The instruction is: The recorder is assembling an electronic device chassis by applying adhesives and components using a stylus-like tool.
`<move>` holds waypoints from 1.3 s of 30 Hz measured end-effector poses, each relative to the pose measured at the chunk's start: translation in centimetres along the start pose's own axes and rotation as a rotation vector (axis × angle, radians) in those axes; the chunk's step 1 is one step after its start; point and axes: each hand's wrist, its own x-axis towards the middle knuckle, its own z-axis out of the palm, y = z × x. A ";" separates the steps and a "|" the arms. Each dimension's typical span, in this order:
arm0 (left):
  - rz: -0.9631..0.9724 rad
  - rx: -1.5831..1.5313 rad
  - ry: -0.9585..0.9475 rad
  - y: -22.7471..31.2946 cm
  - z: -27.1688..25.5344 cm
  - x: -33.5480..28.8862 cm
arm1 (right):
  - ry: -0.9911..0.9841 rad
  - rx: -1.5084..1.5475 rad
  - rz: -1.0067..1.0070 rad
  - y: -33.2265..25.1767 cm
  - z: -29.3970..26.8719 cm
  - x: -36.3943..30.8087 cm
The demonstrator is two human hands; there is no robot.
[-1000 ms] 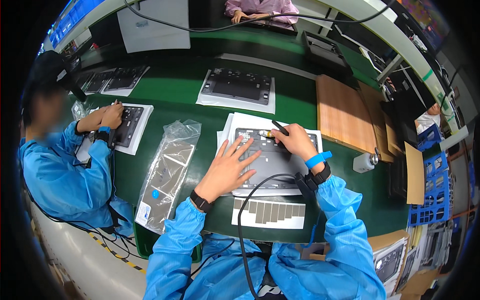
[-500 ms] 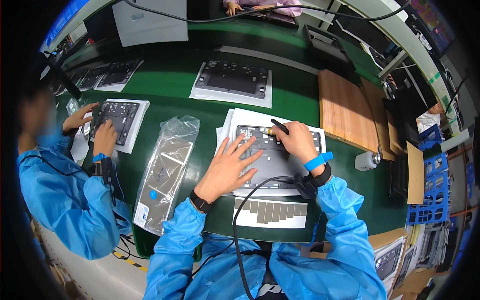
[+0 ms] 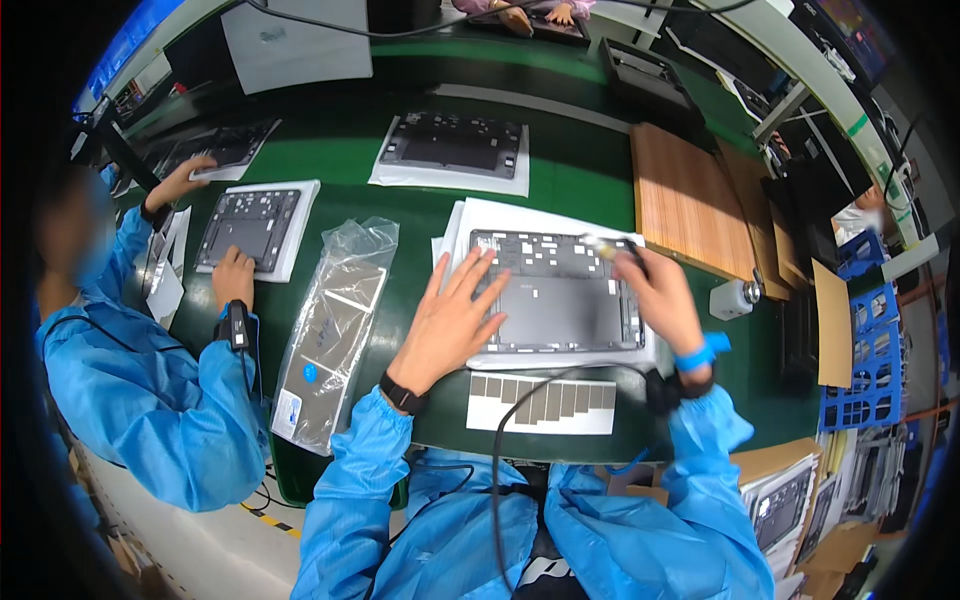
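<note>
Grey panel point(image 3: 548, 312): lying on white sheets point(image 3: 515, 217) on the green table point(image 3: 580, 185). Left hand point(image 3: 447, 318): resting spread across the panel's left edge. Right hand point(image 3: 658, 295): pinching a dark pen-like tool point(image 3: 636, 250), tip blurring near the upper right corner. Clear bag point(image 3: 338, 310): showing a white label point(image 3: 287, 411) and round blue sticker point(image 3: 310, 373), print too small to read.

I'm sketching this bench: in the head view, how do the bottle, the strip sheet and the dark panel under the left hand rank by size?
1. Dark panel, partly covered
2. Strip sheet
3. Bottle
</note>
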 end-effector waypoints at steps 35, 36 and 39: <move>0.193 -0.086 -0.299 8.3 3.1 -10.7 | 0.143 0.818 0.434 2.2 11.2 -19.9; 0.175 -0.099 -0.311 8.4 3.2 -10.8 | 0.159 0.873 0.511 2.0 11.2 -19.8; 0.184 -0.118 -0.309 8.3 3.0 -10.5 | 0.191 0.827 0.530 2.4 11.4 -19.9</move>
